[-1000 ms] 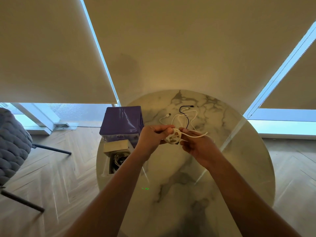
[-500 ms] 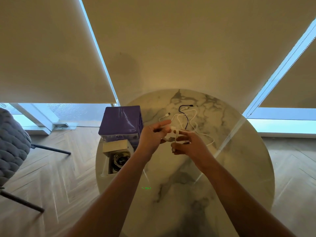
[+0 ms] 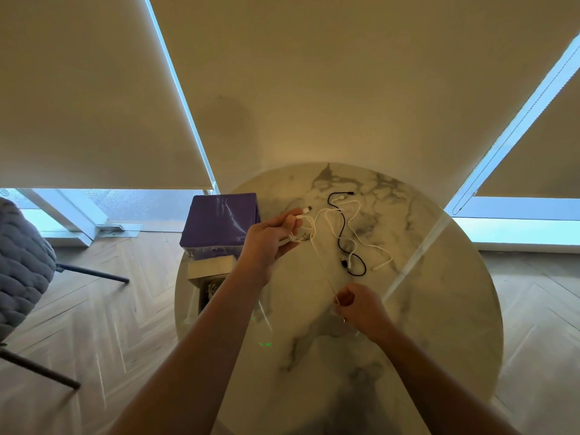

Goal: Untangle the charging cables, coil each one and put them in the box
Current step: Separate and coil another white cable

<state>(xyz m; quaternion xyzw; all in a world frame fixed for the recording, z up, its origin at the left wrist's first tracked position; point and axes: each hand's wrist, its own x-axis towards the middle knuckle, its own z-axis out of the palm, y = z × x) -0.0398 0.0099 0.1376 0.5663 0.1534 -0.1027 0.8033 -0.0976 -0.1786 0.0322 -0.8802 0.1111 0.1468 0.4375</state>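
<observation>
Head view shows the left hand (image 3: 270, 237) at centre frame gripping a small coil of white charging cable (image 3: 301, 229), fingers curled round the loops with the USB plug (image 3: 307, 209) poking out above them. Lower right of centre, the right hand (image 3: 357, 306) pinches the same cable's free end, and the strand runs taut between the two hands. To coil well, I judge the right hand should feed that tail back in even loops matching those already gathered, keeping light tension so nothing springs open, then tuck the end. The cable is thin, white and glossy. A black cable (image 3: 345, 240) and a second white cable (image 3: 361, 233) lie crossed on the marble table (image 3: 439, 309) above the hands. At centre left, partly behind the left forearm, sits the open box (image 3: 201, 296), below a purple box (image 3: 219, 224).
</observation>
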